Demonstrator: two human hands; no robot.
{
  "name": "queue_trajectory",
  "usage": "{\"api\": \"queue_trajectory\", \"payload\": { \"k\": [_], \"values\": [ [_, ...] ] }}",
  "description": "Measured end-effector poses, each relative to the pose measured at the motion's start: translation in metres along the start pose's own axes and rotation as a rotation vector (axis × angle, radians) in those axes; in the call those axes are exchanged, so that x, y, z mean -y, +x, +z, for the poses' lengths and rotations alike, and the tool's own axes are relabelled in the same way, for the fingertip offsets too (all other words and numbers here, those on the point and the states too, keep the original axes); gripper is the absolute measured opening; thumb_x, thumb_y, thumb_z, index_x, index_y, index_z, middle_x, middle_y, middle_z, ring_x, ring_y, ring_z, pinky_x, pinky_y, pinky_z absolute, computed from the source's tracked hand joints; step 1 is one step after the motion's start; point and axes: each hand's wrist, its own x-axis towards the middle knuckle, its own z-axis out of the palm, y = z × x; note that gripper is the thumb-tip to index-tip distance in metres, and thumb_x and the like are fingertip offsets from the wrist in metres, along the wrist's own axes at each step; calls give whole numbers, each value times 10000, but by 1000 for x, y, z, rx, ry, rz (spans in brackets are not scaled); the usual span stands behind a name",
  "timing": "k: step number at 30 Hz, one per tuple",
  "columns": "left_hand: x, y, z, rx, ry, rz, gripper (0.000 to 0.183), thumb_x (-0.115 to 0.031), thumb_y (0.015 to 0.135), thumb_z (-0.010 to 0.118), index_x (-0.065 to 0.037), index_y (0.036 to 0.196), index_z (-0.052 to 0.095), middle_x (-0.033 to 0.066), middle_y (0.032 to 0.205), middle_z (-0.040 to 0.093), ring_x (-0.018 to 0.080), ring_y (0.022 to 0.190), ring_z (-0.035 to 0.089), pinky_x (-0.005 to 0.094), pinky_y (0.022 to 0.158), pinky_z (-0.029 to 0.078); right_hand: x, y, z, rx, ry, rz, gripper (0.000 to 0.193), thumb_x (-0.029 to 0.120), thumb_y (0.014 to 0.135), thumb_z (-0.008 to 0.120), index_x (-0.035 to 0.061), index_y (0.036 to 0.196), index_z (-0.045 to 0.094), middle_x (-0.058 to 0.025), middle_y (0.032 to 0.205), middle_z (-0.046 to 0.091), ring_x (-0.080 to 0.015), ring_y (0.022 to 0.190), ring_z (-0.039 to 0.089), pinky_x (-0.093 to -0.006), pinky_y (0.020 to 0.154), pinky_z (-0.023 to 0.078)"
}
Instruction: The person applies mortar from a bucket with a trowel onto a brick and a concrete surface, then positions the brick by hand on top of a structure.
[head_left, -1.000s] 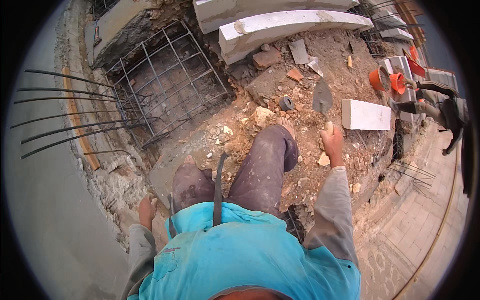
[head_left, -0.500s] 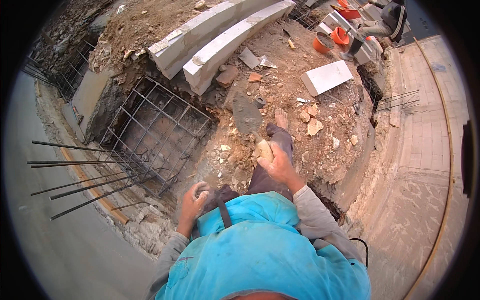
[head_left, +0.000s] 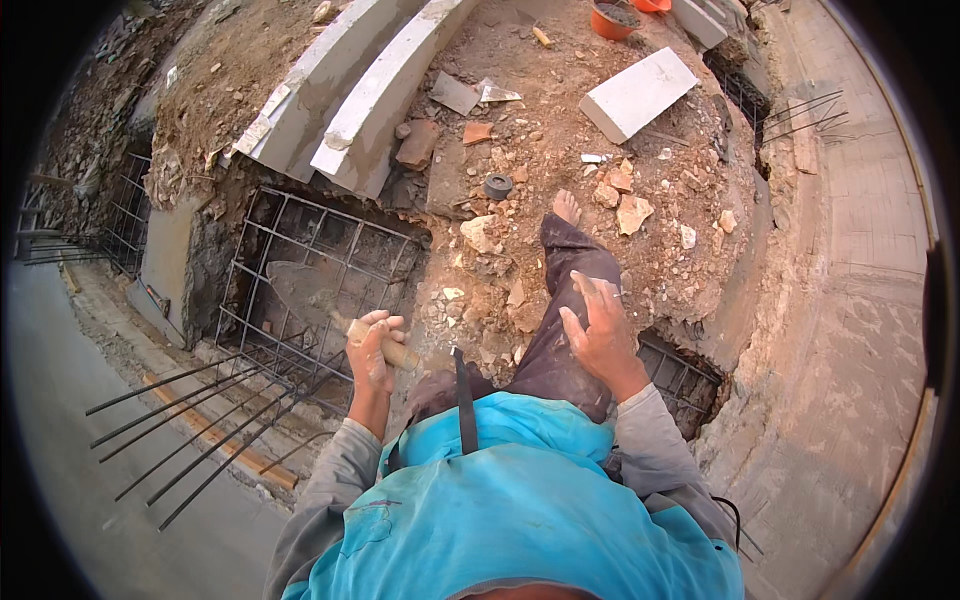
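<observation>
Out from the left hand [head_left: 370, 357], the trowel blade [head_left: 302, 288] extends forward-left.

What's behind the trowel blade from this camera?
Behind the trowel blade is the rebar cage in its pit; bars and brownish ground show around the blade's blurred edges. What lies directly behind the blade is covered.

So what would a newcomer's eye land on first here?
Probably the bright turquoise shirt filling the lower middle. Next, left of centre, the trowel, its handle held in the person's left hand and its blade seen against the rebar cage. Then the short white block, upper right of centre, beyond the bare foot.
</observation>
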Motion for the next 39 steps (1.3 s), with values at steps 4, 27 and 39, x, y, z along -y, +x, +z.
{"api": "queue_trajectory", "payload": {
  "k": [4, 27, 39],
  "values": [
    [-47, 125, 94, 142, 264, 211, 263, -75, 895, 608, 54, 1120, 567, 151, 928, 693, 149, 667, 627, 328, 672, 580, -56, 47, -9, -59, -249, -17, 539, 164, 826, 679, 38, 1324, 517, -120, 1257, 533, -335, 1235, 451, -472, 942, 365],
    [-98, 149, 659, 538, 745, -101, 598, -190, 866, 647, 34, 1390, 463, 195, 1348, 525, 250, 1236, 511, 353, 1026, 424, -245, 323, -305, 266, 1250, 612, 733, 374, 878, 691, -16, 1429, 404, -283, 1325, 486, -410, 1187, 516, -458, 1002, 428],
    [-18, 545, 849, 725, 1417, 106, 625, -365, 888, 649, 47, 1331, 494, 292, 1206, 598, 436, 1137, 574, 438, 987, 450, -371, 382, -282, -268, 930, 1510, 203, 128, 871, 668, 18, 999, 554, -64, 768, 584, -126, 607, 577, -282, 513, 474]
  ]
}}
